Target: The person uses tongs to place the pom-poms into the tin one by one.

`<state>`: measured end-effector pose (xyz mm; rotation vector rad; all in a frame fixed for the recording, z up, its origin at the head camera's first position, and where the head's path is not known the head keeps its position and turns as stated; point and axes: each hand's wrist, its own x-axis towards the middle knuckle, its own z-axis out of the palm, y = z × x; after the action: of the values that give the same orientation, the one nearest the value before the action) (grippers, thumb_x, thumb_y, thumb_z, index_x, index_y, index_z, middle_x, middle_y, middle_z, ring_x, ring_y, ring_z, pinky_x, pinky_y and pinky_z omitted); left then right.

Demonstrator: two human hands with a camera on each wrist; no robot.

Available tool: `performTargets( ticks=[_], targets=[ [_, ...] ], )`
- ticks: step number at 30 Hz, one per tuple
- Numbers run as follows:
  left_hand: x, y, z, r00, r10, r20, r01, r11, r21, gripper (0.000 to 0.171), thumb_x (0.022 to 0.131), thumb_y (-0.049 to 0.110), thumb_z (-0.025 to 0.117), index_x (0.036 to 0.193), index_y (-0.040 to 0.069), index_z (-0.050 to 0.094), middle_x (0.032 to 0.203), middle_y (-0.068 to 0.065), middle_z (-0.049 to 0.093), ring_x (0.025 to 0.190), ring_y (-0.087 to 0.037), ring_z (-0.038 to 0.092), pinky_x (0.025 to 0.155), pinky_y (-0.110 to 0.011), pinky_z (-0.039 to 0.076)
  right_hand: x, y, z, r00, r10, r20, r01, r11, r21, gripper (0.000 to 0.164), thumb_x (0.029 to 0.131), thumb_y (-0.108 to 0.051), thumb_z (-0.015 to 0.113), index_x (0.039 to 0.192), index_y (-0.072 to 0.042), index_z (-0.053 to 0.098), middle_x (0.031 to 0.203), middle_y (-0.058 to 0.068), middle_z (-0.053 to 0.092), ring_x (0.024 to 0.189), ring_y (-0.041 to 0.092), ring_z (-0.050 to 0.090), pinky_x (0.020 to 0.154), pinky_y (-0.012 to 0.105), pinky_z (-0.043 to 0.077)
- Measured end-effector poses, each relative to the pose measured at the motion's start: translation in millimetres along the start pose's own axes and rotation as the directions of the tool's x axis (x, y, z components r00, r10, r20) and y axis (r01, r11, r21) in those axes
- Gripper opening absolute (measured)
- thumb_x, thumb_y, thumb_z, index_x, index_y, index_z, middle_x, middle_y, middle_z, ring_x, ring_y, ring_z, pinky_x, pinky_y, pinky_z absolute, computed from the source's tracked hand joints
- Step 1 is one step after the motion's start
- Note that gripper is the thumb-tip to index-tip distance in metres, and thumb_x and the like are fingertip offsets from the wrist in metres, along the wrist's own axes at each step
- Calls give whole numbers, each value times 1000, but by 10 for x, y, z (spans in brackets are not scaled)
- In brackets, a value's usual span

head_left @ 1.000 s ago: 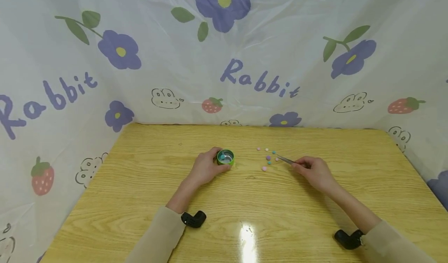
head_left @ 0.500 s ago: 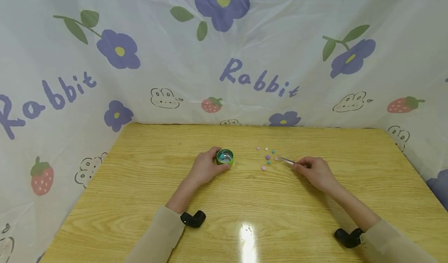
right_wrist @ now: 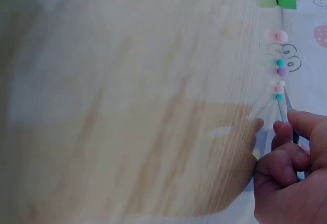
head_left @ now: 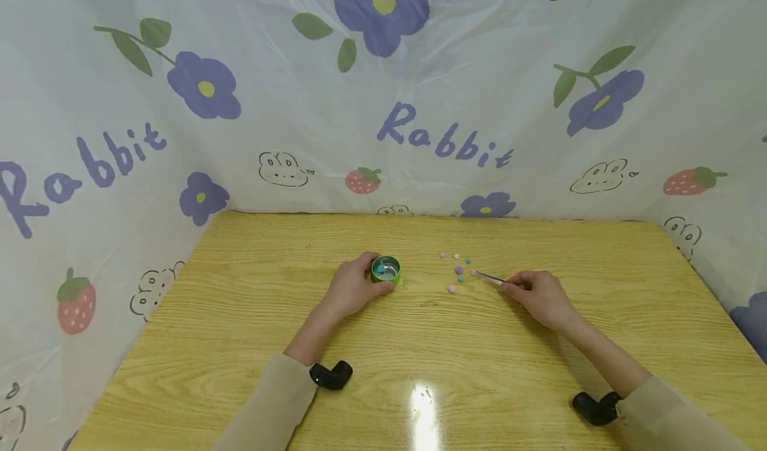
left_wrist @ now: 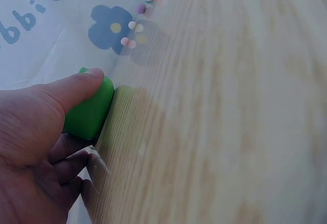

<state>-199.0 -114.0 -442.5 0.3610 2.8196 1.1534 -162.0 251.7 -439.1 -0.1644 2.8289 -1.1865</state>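
My left hand (head_left: 353, 286) grips a small round green tin (head_left: 393, 280) standing on the table, thumb on the near side. Inside the tin lies a teal pom-pom (head_left: 381, 269). In the left wrist view the thumb presses on the green wall (left_wrist: 92, 109). My right hand (head_left: 541, 298) pinches metal tweezers (head_left: 493, 279), which point left. Their tips are at a small pink pom-pom (head_left: 473, 273); whether they grip it I cannot tell. Close by lie a purple pom-pom (head_left: 459, 270), a teal one and a larger pink pom-pom (head_left: 452, 289).
Behind these, a light pink pom-pom (head_left: 443, 255), a white pom-pom (head_left: 457, 256) and another teal pom-pom (head_left: 469, 261) lie in a loose row. The wooden table (head_left: 371, 344) ends at a printed cloth (head_left: 299, 91) at the back and sides.
The tweezers' tips have shifted slightly, coming down to the small pink pom-pom. My left hand and the tin have stayed in place.
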Motion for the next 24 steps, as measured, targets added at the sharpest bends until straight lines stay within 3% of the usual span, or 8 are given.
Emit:
performTargets(
  ticks=[24],
  targets=[
    [-1, 2, -7, 1000, -11, 9, 11, 1000, 2, 65, 88, 31, 84, 140, 3, 58, 124, -16, 68, 115, -35, 63, 99, -49, 49, -20, 14, 7, 998, -54, -15, 54, 999, 6, 16, 101, -12, 67, 102, 2, 75, 75, 1, 65, 63, 15, 51, 55, 28, 41]
  ],
)
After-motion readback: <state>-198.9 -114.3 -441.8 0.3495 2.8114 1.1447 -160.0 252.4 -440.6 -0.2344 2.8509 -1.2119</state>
